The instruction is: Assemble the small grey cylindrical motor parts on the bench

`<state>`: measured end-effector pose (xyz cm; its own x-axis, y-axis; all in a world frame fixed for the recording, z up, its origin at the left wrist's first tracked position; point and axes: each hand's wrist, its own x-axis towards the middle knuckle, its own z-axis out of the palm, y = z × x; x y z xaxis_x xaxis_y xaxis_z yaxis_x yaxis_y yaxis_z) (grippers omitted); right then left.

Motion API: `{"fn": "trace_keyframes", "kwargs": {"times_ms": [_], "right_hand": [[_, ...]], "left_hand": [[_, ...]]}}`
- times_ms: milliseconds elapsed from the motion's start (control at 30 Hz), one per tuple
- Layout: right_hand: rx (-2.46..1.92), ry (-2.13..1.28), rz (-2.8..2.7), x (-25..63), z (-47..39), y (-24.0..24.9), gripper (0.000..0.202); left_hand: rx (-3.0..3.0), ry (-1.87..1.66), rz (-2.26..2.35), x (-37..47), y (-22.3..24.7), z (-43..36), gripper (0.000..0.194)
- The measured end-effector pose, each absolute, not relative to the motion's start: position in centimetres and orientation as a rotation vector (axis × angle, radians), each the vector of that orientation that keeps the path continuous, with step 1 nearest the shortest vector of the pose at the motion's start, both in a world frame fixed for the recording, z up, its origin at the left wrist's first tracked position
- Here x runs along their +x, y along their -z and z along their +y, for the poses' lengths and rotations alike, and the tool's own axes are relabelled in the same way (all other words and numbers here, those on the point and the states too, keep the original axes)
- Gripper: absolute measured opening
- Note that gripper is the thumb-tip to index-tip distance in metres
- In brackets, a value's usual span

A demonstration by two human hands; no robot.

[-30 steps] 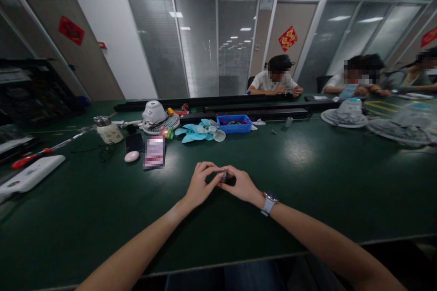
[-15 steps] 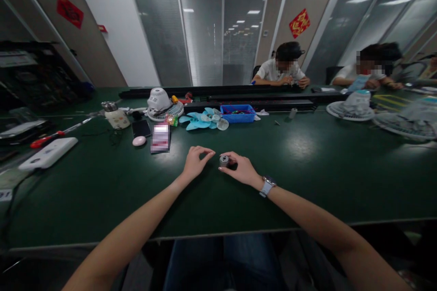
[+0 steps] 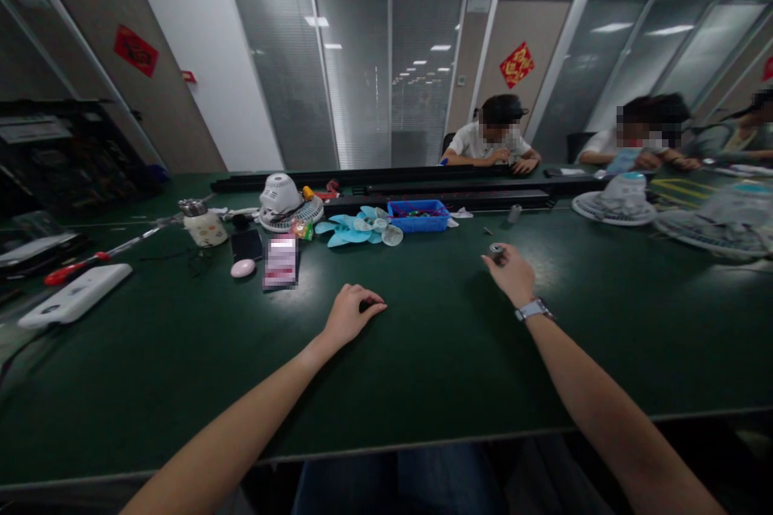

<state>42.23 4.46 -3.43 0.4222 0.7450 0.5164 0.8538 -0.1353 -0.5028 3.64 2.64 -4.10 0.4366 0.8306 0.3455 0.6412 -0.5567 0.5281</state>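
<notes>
My right hand grips a small grey metal cylinder between thumb and fingers, held over the right-middle part of the green table. Fingers cover much of the cylinder's side. My left hand rests near the table's middle, thumb and fingertips pressed together in a pinch; whether a tiny thing sits between them is hidden. Beyond the right hand stand another small grey cylinder and a thin short pin-like piece.
Light-blue fan blades lie left of a blue bin with small parts. A white fan housing, a phone and a pink mouse are at left. Black rails cross the table's back. Several people sit opposite.
My right hand has carried the grey cylinder to the right and farther forward, away from my left hand. The left hand stays near its place, its pinch lower on the table. The view has tilted up.
</notes>
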Motion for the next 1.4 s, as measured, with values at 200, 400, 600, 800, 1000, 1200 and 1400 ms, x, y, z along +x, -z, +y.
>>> {"fn": "trace_keyframes", "kwargs": {"times_ms": [200,400,600,800,1000,1200,1400], "right_hand": [[-2.068,0.133,-1.182,45.2,4.8,4.6,0.044],[-1.979,0.318,-1.212,43.0,4.2,3.3,0.063],[-1.5,0.217,-1.797,32.5,1.6,2.2,0.042],[-0.984,-0.249,-2.471,24.0,-1.6,2.9,0.039],[-0.965,-0.32,-2.403,24.1,-1.0,3.5,0.034],[-1.054,-0.289,-2.266,24.9,-0.2,4.0,0.039],[-1.181,0.21,-1.962,31.6,2.1,2.0,0.039]], "left_hand": [[2.343,-0.891,1.264,3.9,4.0,2.3,0.031],[2.257,-0.948,1.329,4.0,4.0,2.2,0.031],[2.127,-0.981,1.414,3.7,4.1,2.3,0.029],[2.072,-1.034,1.398,3.7,3.9,2.1,0.027],[2.102,-1.0,1.352,4.0,4.0,2.1,0.026],[2.117,-0.974,1.376,4.0,3.9,2.0,0.026],[2.119,-0.945,1.369,3.8,4.0,1.9,0.025]]}}
